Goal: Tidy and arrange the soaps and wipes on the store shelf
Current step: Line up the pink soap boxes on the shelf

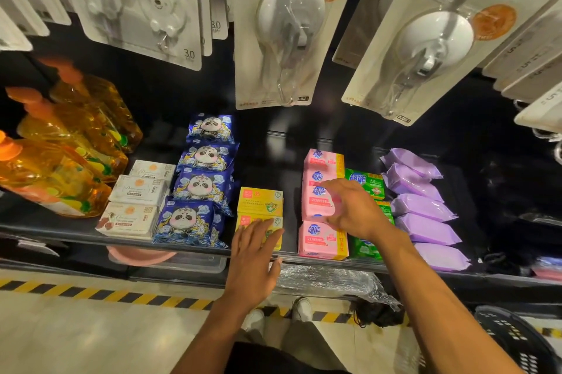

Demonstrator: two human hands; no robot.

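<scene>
Fingers [262,227] of the left hand [254,261] are laid straight and relaxed on the front yellow soap box [275,222], which sits at the lip of the shelf [182,247] with a second yellow box [260,200] just behind it. The right hand [354,209] is held over the column of pink soap packs [322,240], its fingers bent down onto the third pack from the back [314,204]; through the blur it cannot be told whether that pack is actually gripped.

Green soap packs [365,181] are lined up just beside the pink column on its right, and a row of purple wipe packs [421,206] is set beyond them. To the left of the yellow boxes, blue panda wipe packs [206,186] are overlapped in a row, followed by white soap boxes [137,191] and orange pump bottles [60,160]. Carded suction hooks [289,23] are hung above the shelf. A yellow-and-black floor stripe [91,293] and a black basket [517,340] are seen below.
</scene>
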